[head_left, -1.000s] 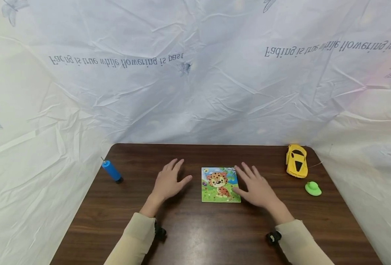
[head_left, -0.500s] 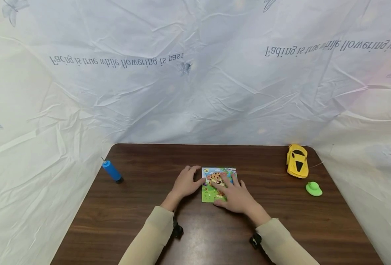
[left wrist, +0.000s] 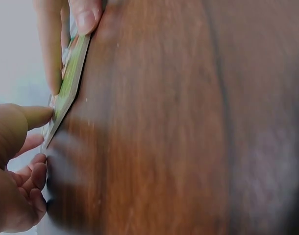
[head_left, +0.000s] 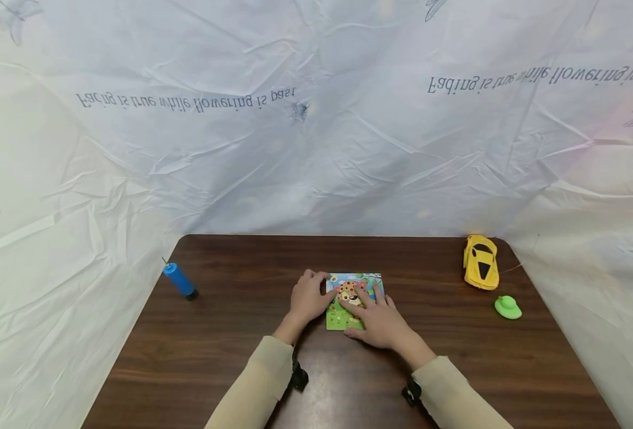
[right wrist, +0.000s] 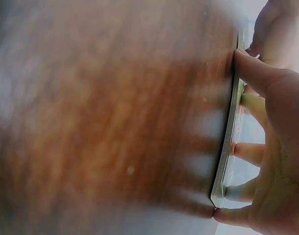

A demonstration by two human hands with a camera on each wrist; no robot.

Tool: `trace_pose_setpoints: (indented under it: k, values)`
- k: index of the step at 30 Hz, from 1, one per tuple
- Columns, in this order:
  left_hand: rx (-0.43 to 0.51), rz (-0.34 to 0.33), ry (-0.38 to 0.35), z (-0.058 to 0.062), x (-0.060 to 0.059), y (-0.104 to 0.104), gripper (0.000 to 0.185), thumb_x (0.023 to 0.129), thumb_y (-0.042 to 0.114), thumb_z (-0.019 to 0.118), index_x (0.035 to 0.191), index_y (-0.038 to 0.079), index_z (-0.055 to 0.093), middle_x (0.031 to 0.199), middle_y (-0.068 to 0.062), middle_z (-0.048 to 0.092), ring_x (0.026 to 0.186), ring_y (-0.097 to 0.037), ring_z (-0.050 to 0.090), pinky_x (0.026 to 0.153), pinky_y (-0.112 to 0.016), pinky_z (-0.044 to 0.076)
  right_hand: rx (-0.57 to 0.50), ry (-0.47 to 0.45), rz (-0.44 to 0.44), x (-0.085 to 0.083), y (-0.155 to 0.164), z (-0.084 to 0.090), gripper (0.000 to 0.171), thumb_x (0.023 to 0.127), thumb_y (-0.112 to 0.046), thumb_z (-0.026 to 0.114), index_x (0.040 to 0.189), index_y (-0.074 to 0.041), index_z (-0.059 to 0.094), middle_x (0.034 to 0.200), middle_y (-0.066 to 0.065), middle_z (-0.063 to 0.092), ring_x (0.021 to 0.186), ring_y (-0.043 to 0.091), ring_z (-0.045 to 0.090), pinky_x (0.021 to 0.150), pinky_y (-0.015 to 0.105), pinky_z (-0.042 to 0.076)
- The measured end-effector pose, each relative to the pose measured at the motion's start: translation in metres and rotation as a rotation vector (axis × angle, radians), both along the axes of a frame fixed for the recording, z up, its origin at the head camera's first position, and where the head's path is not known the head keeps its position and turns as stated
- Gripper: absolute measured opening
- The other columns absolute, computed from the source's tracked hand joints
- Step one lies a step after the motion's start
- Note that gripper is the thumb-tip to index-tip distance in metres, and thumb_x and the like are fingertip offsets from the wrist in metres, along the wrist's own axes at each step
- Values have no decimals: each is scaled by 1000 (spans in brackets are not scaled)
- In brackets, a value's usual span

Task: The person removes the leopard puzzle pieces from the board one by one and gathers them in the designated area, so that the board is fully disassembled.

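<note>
A square leopard-picture puzzle board (head_left: 338, 322) lies flat on the dark wooden table (head_left: 230, 280). At its left edge, my left hand (head_left: 308, 298) has the thumb on top and the other fingers curled against the side, as the left wrist view shows too. My right hand (head_left: 381, 322) rests over the right part of the board with fingers spread, covering much of the leopard. In the right wrist view, its thumb touches the near edge of the board (right wrist: 228, 147) and its other fingertips lie on the top or at the right edge.
A blue hand pump (head_left: 179, 280) with a thin needle lies at the table's left edge. On the right are a yellow toy car (head_left: 480, 262) and a small green hat-shaped toy (head_left: 507, 307). A white printed sheet (head_left: 316, 167) hangs behind the table.
Both hands, held apart on either side of the board a second ago, have come inward onto it. The left thumb has shifted slightly further over the board's left edge since half a second ago.
</note>
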State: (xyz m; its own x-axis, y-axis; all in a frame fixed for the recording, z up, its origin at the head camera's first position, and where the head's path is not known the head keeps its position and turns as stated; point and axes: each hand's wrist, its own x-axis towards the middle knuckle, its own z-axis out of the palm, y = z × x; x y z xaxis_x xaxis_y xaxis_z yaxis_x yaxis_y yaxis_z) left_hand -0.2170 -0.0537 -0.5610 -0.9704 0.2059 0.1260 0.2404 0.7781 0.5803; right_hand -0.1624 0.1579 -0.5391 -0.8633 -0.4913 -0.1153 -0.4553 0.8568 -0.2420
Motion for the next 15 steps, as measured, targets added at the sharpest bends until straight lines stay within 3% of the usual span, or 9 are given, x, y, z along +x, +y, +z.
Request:
trace_pose_setpoints:
  k: [9, 15]
  values:
    - [75, 40, 2, 0, -1, 7, 37, 96, 31, 78, 125, 9, 72, 90, -2, 56, 73, -15, 50, 74, -42, 36, 5, 14, -2, -1, 1, -4, 68, 98, -63, 60, 159, -36, 44, 169, 17, 24, 149, 61, 14, 108, 74, 30]
    - [160, 54, -16, 0, -2, 8, 32, 94, 25, 80, 120, 9, 73, 93, -2, 60, 76, -16, 53, 81, -48, 38, 18, 20, -1, -2, 0, -6, 68, 98, -64, 60, 159, -36, 45, 169, 16, 25, 148, 61, 15, 107, 74, 30]
